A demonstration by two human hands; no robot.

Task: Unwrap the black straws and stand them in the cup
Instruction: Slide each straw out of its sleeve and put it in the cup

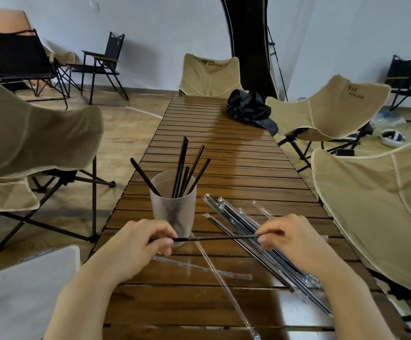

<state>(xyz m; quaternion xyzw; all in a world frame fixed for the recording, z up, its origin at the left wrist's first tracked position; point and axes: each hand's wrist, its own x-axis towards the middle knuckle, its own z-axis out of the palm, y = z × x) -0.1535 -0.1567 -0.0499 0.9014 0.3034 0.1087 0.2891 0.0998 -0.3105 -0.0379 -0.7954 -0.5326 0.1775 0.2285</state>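
Note:
A frosted translucent cup (175,207) stands on the slatted wooden table (236,153) with several black straws (182,168) leaning in it. In front of the cup, a black straw (219,238) is held level between both hands. My left hand (138,241) pinches its left end, and my right hand (295,238) pinches its right end, where a clear wrapper seems to be. A bundle of wrapped black straws (253,231) lies on the table under my right hand. Empty clear wrappers (214,271) lie near the table's front.
A black bag (248,107) lies at the table's far right. Beige folding chairs (346,109) stand around the table: one on the left, one at the far end, two on the right. A white-grey surface (22,290) sits at the lower left.

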